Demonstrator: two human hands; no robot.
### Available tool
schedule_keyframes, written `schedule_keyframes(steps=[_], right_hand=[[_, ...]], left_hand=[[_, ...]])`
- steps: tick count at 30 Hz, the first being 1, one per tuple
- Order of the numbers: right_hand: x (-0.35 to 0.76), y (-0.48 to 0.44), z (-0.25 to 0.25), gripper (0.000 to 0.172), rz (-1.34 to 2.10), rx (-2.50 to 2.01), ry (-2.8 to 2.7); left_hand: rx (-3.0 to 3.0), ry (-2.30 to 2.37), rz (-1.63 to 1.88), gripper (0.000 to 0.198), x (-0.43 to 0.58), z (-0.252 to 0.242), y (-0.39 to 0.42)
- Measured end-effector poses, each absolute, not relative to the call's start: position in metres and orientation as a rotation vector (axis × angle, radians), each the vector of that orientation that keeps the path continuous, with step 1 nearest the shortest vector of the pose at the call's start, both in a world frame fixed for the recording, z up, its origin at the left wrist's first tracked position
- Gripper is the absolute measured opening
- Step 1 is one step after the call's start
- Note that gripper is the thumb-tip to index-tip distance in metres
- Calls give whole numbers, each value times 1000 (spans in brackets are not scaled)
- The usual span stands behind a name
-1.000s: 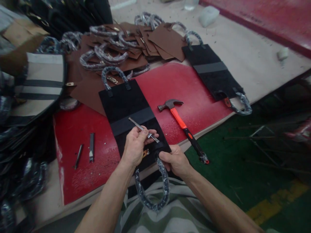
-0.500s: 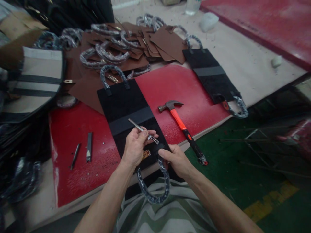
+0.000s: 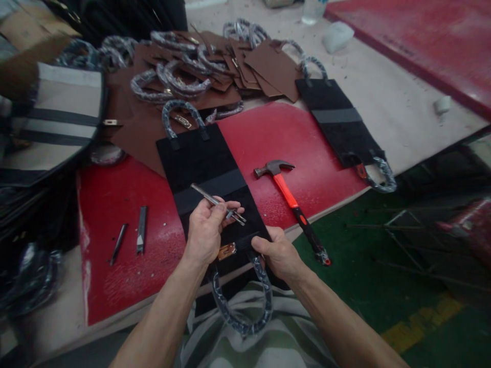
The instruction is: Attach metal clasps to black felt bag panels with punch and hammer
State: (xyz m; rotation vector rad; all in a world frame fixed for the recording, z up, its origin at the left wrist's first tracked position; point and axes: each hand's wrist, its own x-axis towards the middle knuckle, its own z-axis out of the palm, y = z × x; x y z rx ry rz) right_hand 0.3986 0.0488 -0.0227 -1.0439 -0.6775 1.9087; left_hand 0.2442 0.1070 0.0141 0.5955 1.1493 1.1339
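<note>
Between the thumb and fingers of my left hand (image 3: pixel 209 230) is a slim metal punch tool (image 3: pixel 207 194), slanting over a black bag panel (image 3: pixel 199 158). My right hand (image 3: pixel 278 253) grips the panel's near right edge, thumb on top by the base of a handle; its other fingers are hidden underneath. That plastic-wrapped handle (image 3: pixel 243 327) hangs toward my body, and a matching wrapped handle (image 3: pixel 184 105) is at the far end. A gold metal plate (image 3: pixel 227 250) sits on the panel beside my left hand.
A claw hammer (image 3: pixel 286 191) lies right of the panel on a red board (image 3: pixel 264 133). Two metal tools, a short rod (image 3: pixel 118 244) and a flat punch (image 3: pixel 141 230), lie left. Brown panels (image 3: pixel 268 66) are heaped behind. Another black bag panel (image 3: pixel 337 117) lies right.
My left hand has drawn the punch tool a little away from the near handle's base, up and left. The gold plate shows more fully. My right hand still grips the panel.
</note>
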Motion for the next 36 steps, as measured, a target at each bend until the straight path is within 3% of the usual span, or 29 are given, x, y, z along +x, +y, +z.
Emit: schedule_keyframes(steps=[36], right_hand=[[396,53,-22,39,1947,-986,-828]], left_hand=[[501,1092,1030,47,234,26,104]])
